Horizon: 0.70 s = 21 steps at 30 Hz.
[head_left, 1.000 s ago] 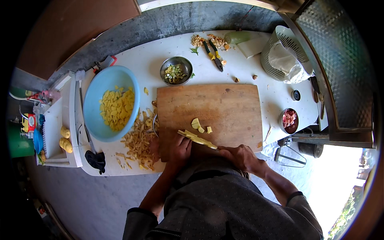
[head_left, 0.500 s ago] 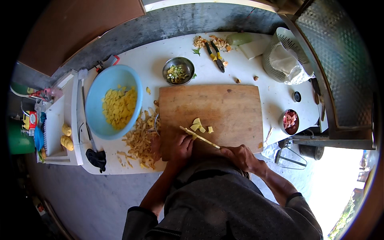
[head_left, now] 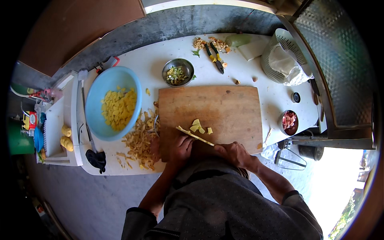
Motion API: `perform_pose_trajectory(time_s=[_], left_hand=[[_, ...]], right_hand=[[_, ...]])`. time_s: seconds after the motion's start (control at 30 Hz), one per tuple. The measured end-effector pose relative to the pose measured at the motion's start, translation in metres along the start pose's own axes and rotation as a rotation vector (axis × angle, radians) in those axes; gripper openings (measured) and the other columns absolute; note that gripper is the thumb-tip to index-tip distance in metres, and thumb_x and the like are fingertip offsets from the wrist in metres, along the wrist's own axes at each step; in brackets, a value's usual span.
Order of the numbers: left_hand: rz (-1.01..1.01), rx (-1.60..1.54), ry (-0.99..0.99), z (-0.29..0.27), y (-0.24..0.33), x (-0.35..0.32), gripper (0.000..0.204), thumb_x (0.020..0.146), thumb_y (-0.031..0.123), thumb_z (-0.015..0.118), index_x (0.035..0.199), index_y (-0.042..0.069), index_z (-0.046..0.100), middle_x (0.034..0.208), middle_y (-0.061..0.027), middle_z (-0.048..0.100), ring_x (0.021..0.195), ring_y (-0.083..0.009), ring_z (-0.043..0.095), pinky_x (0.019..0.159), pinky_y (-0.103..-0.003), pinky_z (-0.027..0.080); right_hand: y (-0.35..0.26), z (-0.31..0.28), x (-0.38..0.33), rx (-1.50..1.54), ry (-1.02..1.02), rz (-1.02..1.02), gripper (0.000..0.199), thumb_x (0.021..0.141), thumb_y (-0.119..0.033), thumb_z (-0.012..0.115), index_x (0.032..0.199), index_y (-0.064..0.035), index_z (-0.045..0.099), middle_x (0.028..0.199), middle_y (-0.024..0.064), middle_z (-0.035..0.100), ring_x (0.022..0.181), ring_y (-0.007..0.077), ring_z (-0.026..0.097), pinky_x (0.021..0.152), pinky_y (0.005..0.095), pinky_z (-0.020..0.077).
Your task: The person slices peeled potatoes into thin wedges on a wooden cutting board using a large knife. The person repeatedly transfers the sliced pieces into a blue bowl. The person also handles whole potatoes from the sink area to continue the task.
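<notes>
Knife and cut pieces at the near edge of the board

Knife lies as a thin pale line low in the middle of the frame, its long axis slanting from upper left down to lower right, where our right hand is wrapped around the handle. Just above the blade sit a few pale yellow cut pieces, touching or nearly touching it. Our left hand rests on the board beside the blade's tip end, fingers curled down; we cannot tell whether anything is pinned under them. So the pieces lie up-frame from both hands, with the left hand the nearer of the two.

All this sits on the lower edge of the wooden cutting board. Left of the board we see a heap of peelings, and beyond it a blue bowl holding yellow slices. Above the board stands a small metal bowl of chopped greens, and toward the right edge a small dish with pink contents.
</notes>
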<state>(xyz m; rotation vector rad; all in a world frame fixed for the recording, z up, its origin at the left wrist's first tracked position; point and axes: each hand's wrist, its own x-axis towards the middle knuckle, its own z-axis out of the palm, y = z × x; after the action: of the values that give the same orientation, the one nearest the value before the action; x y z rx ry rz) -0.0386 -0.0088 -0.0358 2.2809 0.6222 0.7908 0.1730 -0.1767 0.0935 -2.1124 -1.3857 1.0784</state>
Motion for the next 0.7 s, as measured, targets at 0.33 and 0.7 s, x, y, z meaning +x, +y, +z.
perform_pose_trajectory(time_s=[0.33, 0.7], left_hand=[[-0.034, -0.001, 0.026, 0.006, -0.006, -0.007, 0.017, 0.092, 0.003, 0.078, 0.109, -0.001, 0.076, 0.110, -0.0163, 0.071, 0.101, -0.0385, 0.070, 0.086, -0.045, 0.059], [0.032, -0.004, 0.019, 0.001, -0.004, 0.001, 0.016, 0.092, 0.003, 0.080, 0.107, -0.001, 0.077, 0.109, -0.0162, 0.072, 0.102, -0.0385, 0.070, 0.088, -0.045, 0.059]], right_hand=[[0.012, -0.003, -0.020, 0.178, 0.022, -0.092, 0.049, 0.117, -0.040, 0.050, 0.121, 0.0008, 0.076, 0.086, 0.0305, 0.072, 0.082, 0.0501, 0.071, 0.076, 0.0514, 0.0573], [0.016, 0.011, 0.001, 0.036, 0.009, -0.082, 0.048, 0.118, -0.039, 0.048, 0.113, -0.0007, 0.077, 0.083, 0.0286, 0.072, 0.078, 0.0494, 0.071, 0.075, 0.0532, 0.0571]])
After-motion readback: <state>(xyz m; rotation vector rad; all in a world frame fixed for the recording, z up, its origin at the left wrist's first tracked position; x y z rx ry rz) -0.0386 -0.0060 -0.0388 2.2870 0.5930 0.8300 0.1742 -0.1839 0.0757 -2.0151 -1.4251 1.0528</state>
